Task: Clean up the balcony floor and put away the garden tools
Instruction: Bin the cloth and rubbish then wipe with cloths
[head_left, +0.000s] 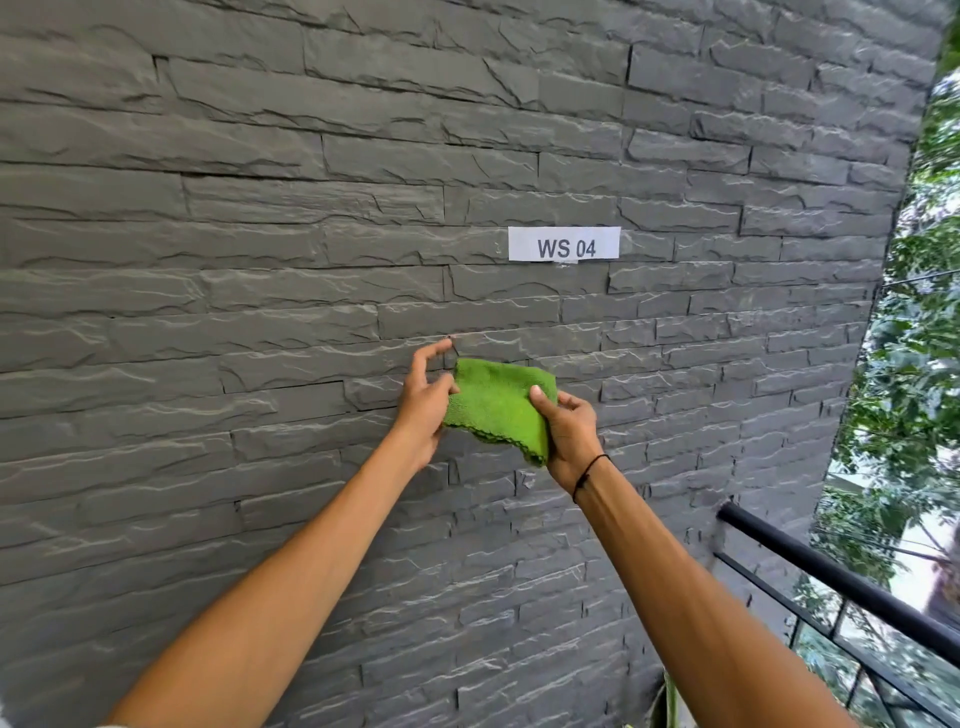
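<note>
- Two bare forearms are seen nearest the camera, raised from the lower edge toward a dark grey stone-clad wall (260, 208).
- A thin black cord bracelet (589, 470) is worn on the right wrist.
- A green cloth (493, 405), folded or bunched, is held up between both hands, in front of the wall and below a white label.
- The cloth's right side is gripped by the right hand (569, 428), with the thumb laid over its front face and the fingers curled behind its lower edge.
- The cloth's left edge is met by the left hand (423, 410); the thumb is pressed against it, while the fingers are loosely spread, the index finger raised toward a small dark nail or hook (451, 340) in the wall. Whether the hidden fingers pinch the cloth cannot be told.
- "WS 04" is printed on the white label (564, 243), which is fixed to the wall.
- A black metal railing (831, 577) is seen at lower right, with green foliage (914, 312) beyond it.
</note>
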